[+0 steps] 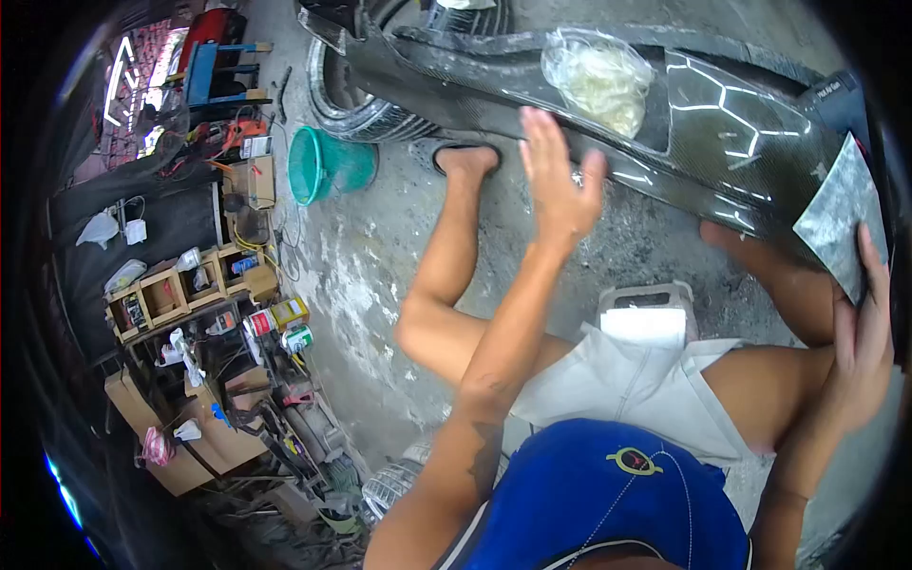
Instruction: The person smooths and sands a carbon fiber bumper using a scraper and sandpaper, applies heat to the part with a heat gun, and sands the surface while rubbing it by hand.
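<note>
A long, glossy carbon-fibre panel (pixel 722 142) stretches across the upper right, propped above the floor in front of my legs. My left hand (pixel 559 185) is at its near edge, fingers stretched out and thumb apart, holding nothing; whether it touches the panel I cannot tell. At the far right my right hand (pixel 863 323) grips a stiff grey square sheet that looks like sandpaper (pixel 844 214), with fingers along its lower edge. The sheet overlaps the panel's right end in view. A clear plastic bag with pale contents (pixel 603 81) rests in the panel's hollow.
Tyres (pixel 380 119) lie beneath the panel's left end. A green bucket (pixel 328 166) stands on the concrete floor (pixel 351 266). Along the left are a wooden shelf box (pixel 166 294), cans (pixel 275 318) and cardboard (pixel 142 413). A small stool (pixel 646 294) is between my legs.
</note>
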### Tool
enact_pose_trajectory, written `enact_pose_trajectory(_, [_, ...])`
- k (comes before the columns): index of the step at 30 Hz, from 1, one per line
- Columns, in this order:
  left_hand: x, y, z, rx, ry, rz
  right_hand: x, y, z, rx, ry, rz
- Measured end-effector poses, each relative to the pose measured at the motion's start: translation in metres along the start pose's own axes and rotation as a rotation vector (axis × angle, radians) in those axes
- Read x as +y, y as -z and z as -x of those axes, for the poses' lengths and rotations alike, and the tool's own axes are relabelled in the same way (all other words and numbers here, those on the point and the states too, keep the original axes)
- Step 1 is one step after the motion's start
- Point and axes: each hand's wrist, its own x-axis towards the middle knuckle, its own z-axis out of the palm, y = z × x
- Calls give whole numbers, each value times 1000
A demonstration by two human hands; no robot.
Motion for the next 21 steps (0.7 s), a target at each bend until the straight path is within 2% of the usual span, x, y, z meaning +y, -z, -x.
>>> enact_pose_trajectory(2, [-38,15,-48,142,179,-17,4,-5,1,-40,29,3])
enact_pose_trajectory(5, [-72,39,-89,168,274,-38,3,-6,3,-37,22,12])
enact_pose_trajectory(11, [-100,51,-104,266,197,-82,7,3,0,-16,37,3])
enact_pose_trajectory(12, [-99,46,-104,430,109,-154,9,0,1,-21,42,-10])
enact_pose_trajectory(17, [-119,52,-108,594,148,-120,5,-21,15,-62,-2,-35])
enact_pose_trajectory(19, [-84,64,-107,624,247,61,-4,-33,23,-33,9,-7])
enact_pose_trajectory(21, [-72,63,-113,584,155,152,-6,-38,29,-75,31,-57])
